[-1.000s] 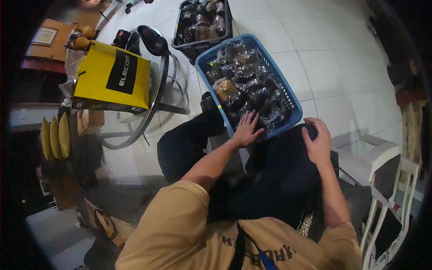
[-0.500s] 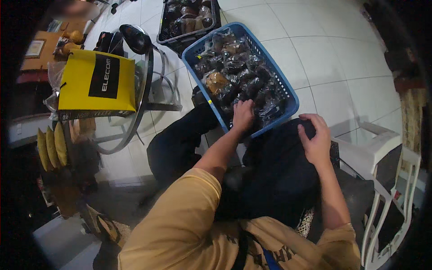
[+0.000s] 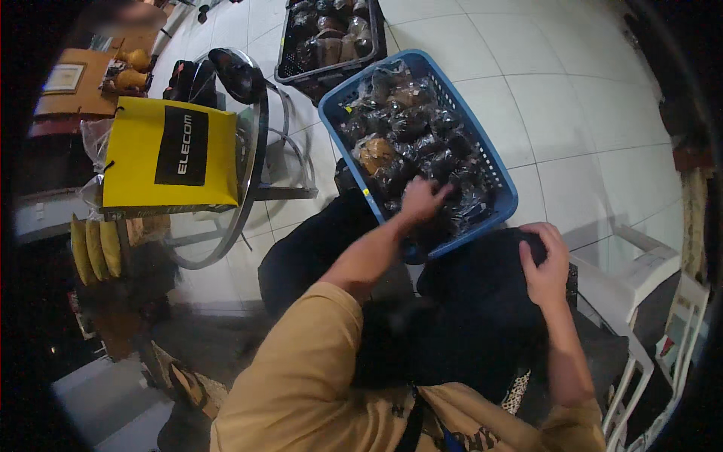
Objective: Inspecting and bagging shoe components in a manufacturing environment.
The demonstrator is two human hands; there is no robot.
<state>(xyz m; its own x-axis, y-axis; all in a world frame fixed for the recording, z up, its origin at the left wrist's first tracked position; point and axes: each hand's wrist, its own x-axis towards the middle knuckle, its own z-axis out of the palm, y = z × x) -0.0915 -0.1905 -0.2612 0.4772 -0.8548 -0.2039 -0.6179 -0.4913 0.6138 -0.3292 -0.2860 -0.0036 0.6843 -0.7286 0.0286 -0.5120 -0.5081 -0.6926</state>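
My left hand (image 3: 423,200) reaches down into a blue plastic basket (image 3: 500,170) near its front edge. One finger stretches out to the right, apart from the others, over the wrapped items; some fingertips are partly hidden. Dark items in clear plastic bags (image 3: 410,124) fill the basket, and their exact kind is unclear. Among them lies a tan wrapped item (image 3: 375,154), just beyond my left hand. My right hand (image 3: 547,264) rests on my dark-clothed knee with thumb and fingers apart, holding nothing.
A black crate (image 3: 331,70) with more wrapped items stands behind the basket. At the left, a yellow bag (image 3: 135,154) sits on a round metal-rimmed table (image 3: 254,162) beside a glossy black object (image 3: 239,77). A white plastic chair (image 3: 629,271) stands at the right.
The view has shifted a little, so the scene sits lower and further right. Within the basket, my left hand has moved slightly and a finger now extends rightward. My right hand stays on the knee.
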